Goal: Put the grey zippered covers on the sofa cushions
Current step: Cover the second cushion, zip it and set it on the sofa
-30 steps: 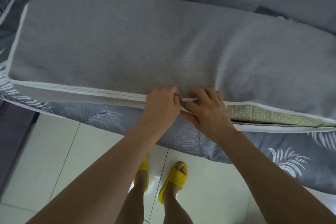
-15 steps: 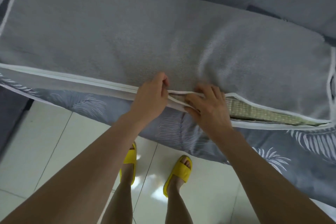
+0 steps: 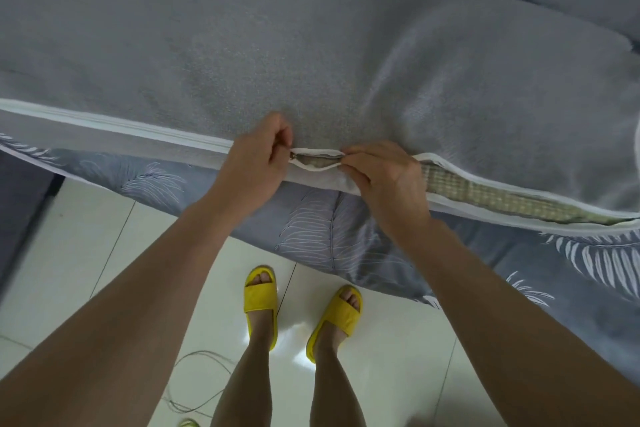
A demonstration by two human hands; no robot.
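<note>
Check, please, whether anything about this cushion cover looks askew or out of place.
The zipper of the grey cover is closed only left of the left hand; right of the right hand it gapes, showing the woven cushion. A thin wire lies loose on the floor.

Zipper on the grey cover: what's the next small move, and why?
Probably slide the zipper pull right, toward the right hand. The left hand pinches it, the right hand pinches the edges of the grey cover together just ahead, and the woven cushion shows through the open gap beyond.
</note>
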